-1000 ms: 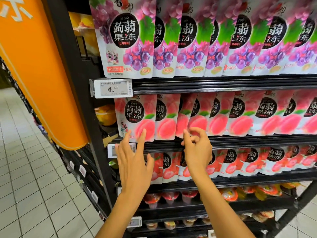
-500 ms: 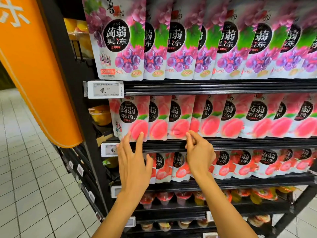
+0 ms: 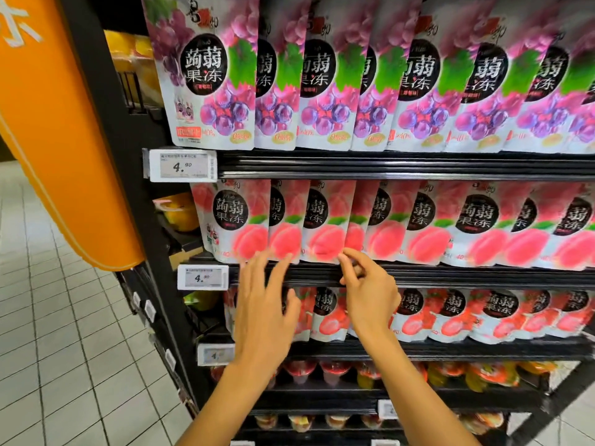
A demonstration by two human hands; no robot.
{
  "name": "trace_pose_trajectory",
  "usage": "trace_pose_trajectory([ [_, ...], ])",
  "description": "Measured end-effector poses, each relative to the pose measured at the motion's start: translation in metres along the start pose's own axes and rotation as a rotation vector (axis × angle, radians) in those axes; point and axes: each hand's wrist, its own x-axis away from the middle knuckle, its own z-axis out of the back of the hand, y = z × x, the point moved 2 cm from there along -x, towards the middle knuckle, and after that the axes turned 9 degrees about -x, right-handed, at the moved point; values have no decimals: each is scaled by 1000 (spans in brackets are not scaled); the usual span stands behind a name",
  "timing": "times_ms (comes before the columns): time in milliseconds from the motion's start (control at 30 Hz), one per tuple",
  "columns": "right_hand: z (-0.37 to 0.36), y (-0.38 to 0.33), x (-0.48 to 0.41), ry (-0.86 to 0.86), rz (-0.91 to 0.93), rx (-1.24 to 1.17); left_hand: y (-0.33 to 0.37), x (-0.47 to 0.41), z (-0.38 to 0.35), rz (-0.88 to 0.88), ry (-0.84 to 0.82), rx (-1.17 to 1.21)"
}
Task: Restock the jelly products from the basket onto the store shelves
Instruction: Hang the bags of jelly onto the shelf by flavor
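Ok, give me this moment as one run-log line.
focus: peach pouches, second visible row | left hand: open, fingertips on pouch bottoms | right hand: fingers curled at pouch edge, grip unclear

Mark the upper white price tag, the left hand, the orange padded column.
upper white price tag [image 3: 183,165]: head view, printed price.
left hand [image 3: 262,317]: head view, back of hand.
orange padded column [image 3: 61,149]: head view, front face.

pouches [image 3: 203,69]: 蒟蒻果冻; upper tag [image 3: 183,165]: 4.90; lower tag [image 3: 203,277]: probably 4.90

Pink peach jelly pouches [image 3: 325,220] stand upright, overlapping.
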Motion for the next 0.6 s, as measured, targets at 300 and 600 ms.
trace_pose_trajectory([
  [300,8,8,-8,42,-133,-73,37,-7,-38,-199,-115,60],
  [600,27,17,-14,109,-120,-54,48,-10,-46,-294,-113,139],
])
